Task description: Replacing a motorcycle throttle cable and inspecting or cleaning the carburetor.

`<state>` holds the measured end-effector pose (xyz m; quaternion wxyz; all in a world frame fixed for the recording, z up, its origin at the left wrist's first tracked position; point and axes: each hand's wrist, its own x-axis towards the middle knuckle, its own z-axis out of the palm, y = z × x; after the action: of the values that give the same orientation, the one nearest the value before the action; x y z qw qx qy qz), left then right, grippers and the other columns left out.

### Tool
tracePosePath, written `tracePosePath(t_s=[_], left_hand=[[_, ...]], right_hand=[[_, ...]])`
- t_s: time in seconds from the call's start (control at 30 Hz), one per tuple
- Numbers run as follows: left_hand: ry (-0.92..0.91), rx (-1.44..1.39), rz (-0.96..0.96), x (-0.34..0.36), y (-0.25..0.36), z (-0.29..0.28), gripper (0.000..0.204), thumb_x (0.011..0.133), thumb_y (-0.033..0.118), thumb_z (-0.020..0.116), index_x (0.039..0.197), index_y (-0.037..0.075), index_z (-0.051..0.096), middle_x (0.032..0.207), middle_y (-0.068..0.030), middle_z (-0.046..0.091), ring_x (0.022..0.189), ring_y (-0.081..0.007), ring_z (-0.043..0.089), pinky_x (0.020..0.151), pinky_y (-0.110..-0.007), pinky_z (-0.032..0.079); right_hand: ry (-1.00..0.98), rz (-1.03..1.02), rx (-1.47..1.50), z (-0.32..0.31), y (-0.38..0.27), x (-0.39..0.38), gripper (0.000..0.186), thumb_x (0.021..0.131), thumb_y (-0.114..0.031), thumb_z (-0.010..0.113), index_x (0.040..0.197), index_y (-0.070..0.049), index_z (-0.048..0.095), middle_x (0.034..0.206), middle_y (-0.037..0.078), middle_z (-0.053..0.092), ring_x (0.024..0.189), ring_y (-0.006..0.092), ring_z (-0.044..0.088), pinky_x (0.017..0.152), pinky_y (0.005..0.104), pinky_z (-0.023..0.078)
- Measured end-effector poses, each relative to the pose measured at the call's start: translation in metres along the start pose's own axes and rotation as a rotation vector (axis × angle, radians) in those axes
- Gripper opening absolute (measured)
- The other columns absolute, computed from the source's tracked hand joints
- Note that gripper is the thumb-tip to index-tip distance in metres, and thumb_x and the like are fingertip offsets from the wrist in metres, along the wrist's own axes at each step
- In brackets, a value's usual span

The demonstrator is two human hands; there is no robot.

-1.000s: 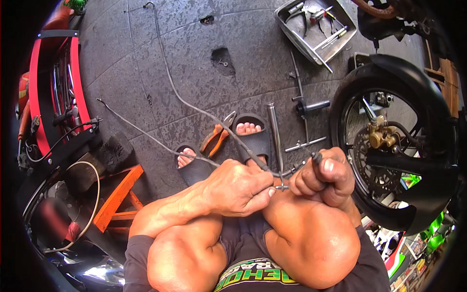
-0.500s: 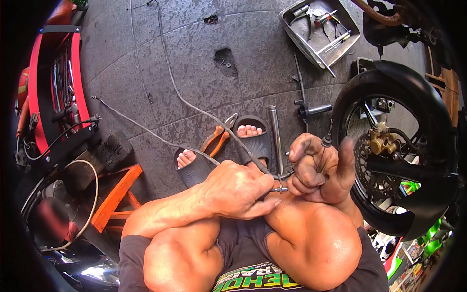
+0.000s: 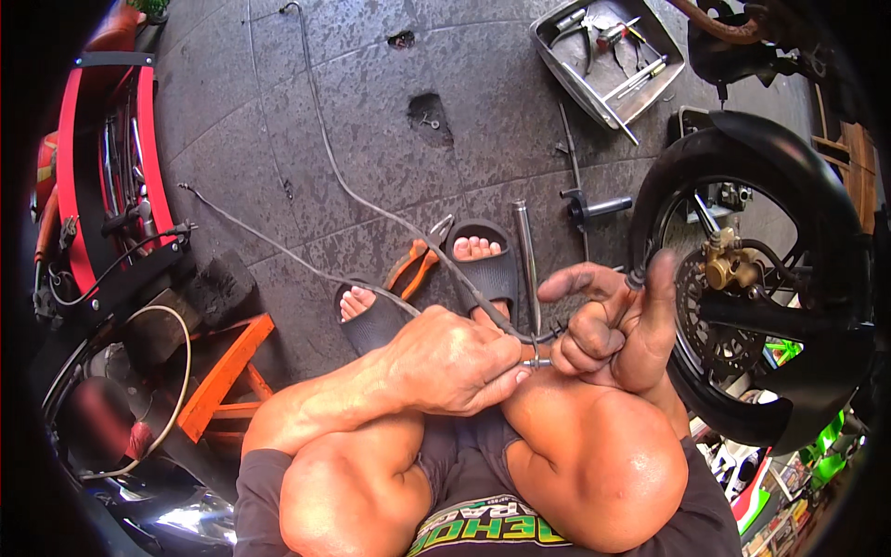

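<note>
My left hand is closed around a grey control cable, whose free end lies on the floor to the left. A small metal fitting sticks out past its thumb toward my other hand. My right hand has its thumb raised and index finger stretched out, while the other fingers curl tightly around a thin part of the cable. A small black rubber boot shows beside the right thumb. The thicker black cable length loops from the far floor to between my hands.
Orange-handled pliers lie between my sandalled feet, beside a metal tube. A tool tray sits at the far right. Close on the right stands a motorcycle wheel with a brake disc. A red tool rack and orange stand are on the left.
My right index finger has straightened away from the palm. The rubber boot has shifted to beside the raised thumb. My left hand keeps its grip, its thumb slightly moved.
</note>
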<state>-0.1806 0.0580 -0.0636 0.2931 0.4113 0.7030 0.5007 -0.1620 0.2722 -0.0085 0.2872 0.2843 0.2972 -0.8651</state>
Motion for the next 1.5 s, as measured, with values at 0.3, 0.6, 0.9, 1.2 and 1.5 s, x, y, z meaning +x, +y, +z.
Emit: tracePosePath(t_s=[0.3, 0.6, 0.9, 1.2, 1.5], left_hand=[[-0.059, 0.026, -0.122, -0.016, -0.002, -0.013, 0.021, 0.086, 0.022, 0.065, 0.079, 0.005, 0.055, 0.064, -0.0126, 0.058, 0.060, -0.0343, 0.062, 0.051, -0.044, 0.048], [0.217, 0.102, -0.279, -0.041, 0.004, -0.031, 0.024, 0.091, 0.019, 0.061, 0.077, 0.003, 0.049, 0.069, -0.0170, 0.053, 0.069, -0.0383, 0.058, 0.062, -0.047, 0.044], [0.376, 0.054, -0.187, -0.045, -0.014, -0.018, 0.015, 0.090, 0.015, 0.060, 0.083, 0.003, 0.054, 0.070, -0.0154, 0.052, 0.067, -0.0375, 0.056, 0.062, -0.045, 0.046], [0.522, 0.140, -0.129, -0.040, -0.041, -0.011, 0.011, 0.087, 0.013, 0.063, 0.091, 0.003, 0.059, 0.080, -0.0149, 0.057, 0.074, -0.0353, 0.060, 0.067, -0.045, 0.050], [0.590, 0.251, -0.016, -0.009, -0.035, -0.021, 0.016, 0.084, 0.015, 0.067, 0.091, 0.003, 0.060, 0.081, -0.0105, 0.057, 0.074, -0.0303, 0.059, 0.065, -0.040, 0.050]], right_hand=[[0.058, -0.327, 0.110, -0.011, -0.025, -0.028, 0.109, 0.085, -0.087, 0.022, 0.119, 0.011, 0.056, 0.045, -0.007, 0.025, 0.037, 0.0067, 0.021, 0.039, 0.0252, 0.019], [-0.134, -0.337, 0.046, -0.034, -0.018, -0.011, 0.093, 0.091, -0.080, 0.023, 0.117, 0.004, 0.056, 0.048, -0.006, 0.020, 0.039, 0.0076, 0.015, 0.041, 0.0272, 0.019], [-0.232, -0.118, 0.118, -0.028, -0.006, 0.026, 0.060, 0.100, -0.046, 0.038, 0.126, 0.006, 0.052, 0.070, 0.002, 0.047, 0.054, 0.0103, 0.040, 0.055, 0.0284, 0.035], [-0.001, -0.254, -0.066, -0.066, -0.003, 0.085, 0.081, 0.098, -0.069, 0.025, 0.107, 0.001, 0.065, 0.073, 0.002, 0.047, 0.061, 0.0147, 0.045, 0.060, 0.0308, 0.039], [0.190, -0.769, -1.808, -0.083, 0.017, 0.135, 0.048, 0.073, -0.004, 0.057, 0.121, -0.005, 0.058, 0.131, 0.018, 0.053, 0.127, 0.0372, 0.046, 0.110, 0.0472, 0.032]])
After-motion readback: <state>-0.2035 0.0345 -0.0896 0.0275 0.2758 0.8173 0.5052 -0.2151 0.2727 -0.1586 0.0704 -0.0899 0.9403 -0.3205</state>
